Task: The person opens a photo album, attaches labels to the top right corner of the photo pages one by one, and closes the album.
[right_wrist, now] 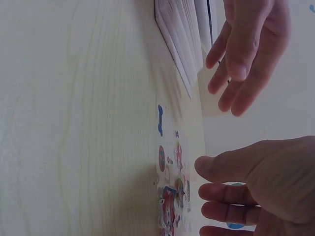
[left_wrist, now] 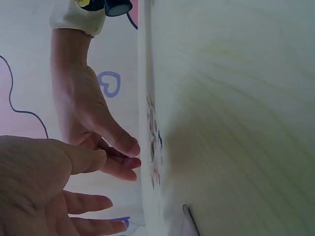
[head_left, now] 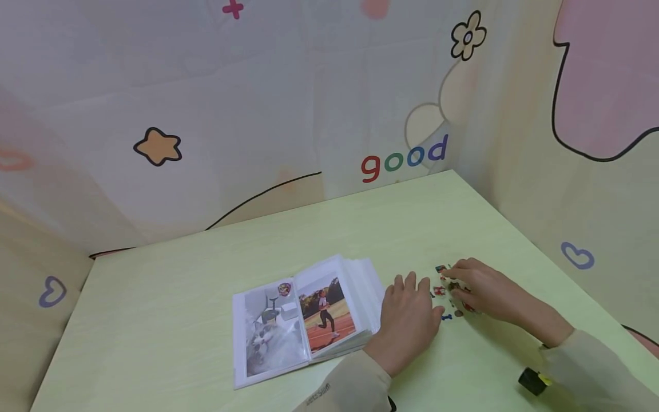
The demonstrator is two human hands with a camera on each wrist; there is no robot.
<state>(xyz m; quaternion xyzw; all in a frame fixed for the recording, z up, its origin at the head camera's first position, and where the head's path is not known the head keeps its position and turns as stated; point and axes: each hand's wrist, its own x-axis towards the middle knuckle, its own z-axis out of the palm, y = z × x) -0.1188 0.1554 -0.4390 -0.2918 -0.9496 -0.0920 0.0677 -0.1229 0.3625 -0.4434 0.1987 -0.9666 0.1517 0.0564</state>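
A sheet of small colourful stickers (head_left: 439, 291) lies flat on the table, partly hidden under my right hand (head_left: 486, 290). In the right wrist view, the thumb and fingers of this hand are apart and hold nothing, close over the stickers (right_wrist: 168, 201). My left hand (head_left: 409, 317) hovers between the sheet and an open photo album (head_left: 239, 337), fingers spread and relaxed. It overlaps the album's right edge in the head view. The album's left page has a grey photo (head_left: 275, 343) with a round sticker (head_left: 284, 289); a runner photo (head_left: 326, 315) fills the right page.
A small black object with a yellow part (head_left: 534, 381) is by the right sleeve. The pale green tabletop (head_left: 154, 320) meets a printed cloth wall (head_left: 257, 114) at the back and sides. Loose album pages (head_left: 362, 286) stand up slightly at the right.
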